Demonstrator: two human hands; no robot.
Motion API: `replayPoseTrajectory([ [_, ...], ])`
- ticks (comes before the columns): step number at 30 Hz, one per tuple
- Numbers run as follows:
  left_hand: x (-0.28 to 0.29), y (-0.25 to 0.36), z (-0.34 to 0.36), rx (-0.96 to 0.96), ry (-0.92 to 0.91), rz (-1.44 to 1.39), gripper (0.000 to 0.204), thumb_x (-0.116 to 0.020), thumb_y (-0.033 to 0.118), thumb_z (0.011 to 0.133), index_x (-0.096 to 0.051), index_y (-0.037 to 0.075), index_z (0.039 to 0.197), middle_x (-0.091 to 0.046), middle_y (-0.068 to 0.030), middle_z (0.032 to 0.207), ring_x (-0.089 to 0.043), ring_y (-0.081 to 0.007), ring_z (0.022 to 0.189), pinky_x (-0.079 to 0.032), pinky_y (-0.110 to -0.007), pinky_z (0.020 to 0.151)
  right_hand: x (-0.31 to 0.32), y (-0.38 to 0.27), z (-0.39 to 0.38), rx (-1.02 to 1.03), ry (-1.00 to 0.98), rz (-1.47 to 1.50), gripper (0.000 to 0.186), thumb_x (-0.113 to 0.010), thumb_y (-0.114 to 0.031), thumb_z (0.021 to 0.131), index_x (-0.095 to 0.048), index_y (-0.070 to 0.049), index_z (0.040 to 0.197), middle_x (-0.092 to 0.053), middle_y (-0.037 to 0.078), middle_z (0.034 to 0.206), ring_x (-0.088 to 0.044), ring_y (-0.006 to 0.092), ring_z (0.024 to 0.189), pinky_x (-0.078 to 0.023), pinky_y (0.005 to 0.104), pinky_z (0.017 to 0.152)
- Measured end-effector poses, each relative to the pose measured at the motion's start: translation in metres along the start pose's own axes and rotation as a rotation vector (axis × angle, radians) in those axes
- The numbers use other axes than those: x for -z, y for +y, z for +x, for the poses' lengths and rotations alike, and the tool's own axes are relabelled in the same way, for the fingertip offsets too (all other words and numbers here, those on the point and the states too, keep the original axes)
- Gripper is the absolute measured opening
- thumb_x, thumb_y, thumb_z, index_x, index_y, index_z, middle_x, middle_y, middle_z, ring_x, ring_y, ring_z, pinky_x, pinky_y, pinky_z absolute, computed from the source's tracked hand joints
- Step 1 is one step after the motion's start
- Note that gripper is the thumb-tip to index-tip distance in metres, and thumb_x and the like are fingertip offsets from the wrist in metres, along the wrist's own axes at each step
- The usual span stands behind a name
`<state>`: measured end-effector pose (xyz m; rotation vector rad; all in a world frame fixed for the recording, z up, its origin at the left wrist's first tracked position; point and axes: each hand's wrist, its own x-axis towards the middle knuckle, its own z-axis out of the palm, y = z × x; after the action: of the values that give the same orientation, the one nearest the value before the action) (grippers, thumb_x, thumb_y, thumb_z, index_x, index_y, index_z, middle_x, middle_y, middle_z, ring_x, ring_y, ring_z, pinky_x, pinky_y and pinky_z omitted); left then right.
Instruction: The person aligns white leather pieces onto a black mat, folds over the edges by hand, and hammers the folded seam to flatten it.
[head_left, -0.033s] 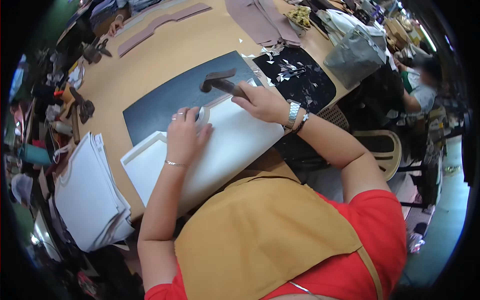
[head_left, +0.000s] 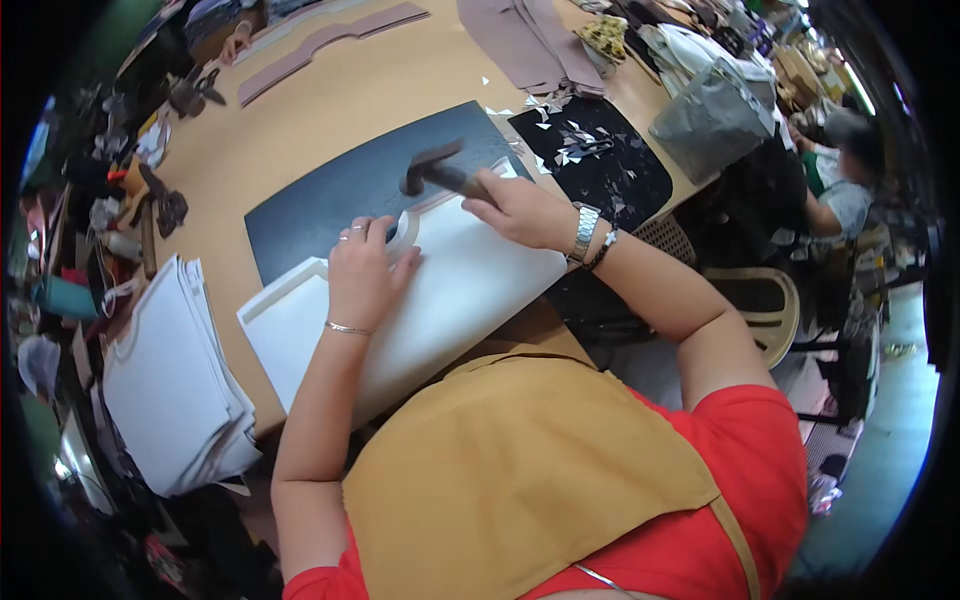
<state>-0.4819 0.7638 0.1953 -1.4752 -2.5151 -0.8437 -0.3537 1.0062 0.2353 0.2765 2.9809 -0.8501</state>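
My right hand [head_left: 528,212] is closed around the handle of a hammer [head_left: 432,166], whose head hangs over a dark grey board [head_left: 335,195]. A large white sheet [head_left: 465,275] with a notched, folded-over far edge lies partly on that board and reaches to the table's near edge. On the sheet rests my left hand [head_left: 360,275], its fingers laid over the curved notch and its thumb apart. A small dark patch shows beside the left fingertips; I cannot make out what it is. The hammer's face appears just above the folded edge, and I cannot tell whether it touches.
A stack of white cut pieces [head_left: 175,380] overhangs the table at left. Tools [head_left: 160,205] lie beyond it. Right of the board, a black mat [head_left: 600,165] carries scraps, near a grey bag [head_left: 715,115]. Mauve pieces [head_left: 335,45] lie far off. A co-worker [head_left: 845,180] sits at right.
The hammer head has tilted slightly in my right hand and looks blurred. The whole view has shifted a little; my left hand stays at the notch.
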Motion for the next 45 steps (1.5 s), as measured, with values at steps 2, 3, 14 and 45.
replayPoseTrajectory([
  [2,0.009,0.004,-0.012,0.187,-0.042,0.072,0.040,-0.082,0.033,0.083,-0.071,0.005,0.109,-0.070,-0.0141,0.116,-0.067,-0.0355,0.105,-0.054,-0.046,0.089,-0.001,-0.009,0.003,0.067,-0.032,0.044,0.039,-0.058,-0.040,0.105,-0.056,-0.001,0.108,-0.068,0.026,0.089,-0.066,0.0468,0.086,-0.052,0.0530,0.077],
  [3,0.010,0.004,-0.015,0.195,-0.059,0.099,0.042,-0.083,0.034,0.082,-0.070,0.005,0.110,-0.070,-0.0129,0.112,-0.067,-0.0345,0.104,-0.053,-0.046,0.088,0.008,-0.018,0.006,0.049,-0.033,-0.018,0.039,-0.058,-0.039,0.105,-0.056,0.000,0.107,-0.069,0.027,0.089,-0.067,0.0474,0.086,-0.052,0.0535,0.078],
  [14,0.016,-0.002,0.004,0.366,-0.280,0.134,0.045,-0.081,0.050,0.080,-0.072,0.010,0.099,-0.071,-0.0094,0.101,-0.068,-0.0321,0.099,-0.050,-0.045,0.084,-0.001,0.001,-0.010,-0.010,-0.017,0.027,0.039,-0.058,-0.039,0.105,-0.056,0.000,0.109,-0.068,0.027,0.085,-0.067,0.0454,0.080,-0.051,0.0507,0.074],
  [45,-0.034,0.003,-0.003,0.122,0.091,-0.103,0.013,-0.071,0.014,0.093,-0.077,0.002,0.097,-0.069,-0.0124,0.094,-0.067,-0.0305,0.090,-0.057,-0.042,0.079,-0.018,0.006,-0.019,-0.052,0.052,0.038,0.035,-0.059,-0.035,0.104,-0.052,-0.001,0.104,-0.068,0.026,0.078,-0.067,0.0475,0.076,-0.052,0.0555,0.068],
])
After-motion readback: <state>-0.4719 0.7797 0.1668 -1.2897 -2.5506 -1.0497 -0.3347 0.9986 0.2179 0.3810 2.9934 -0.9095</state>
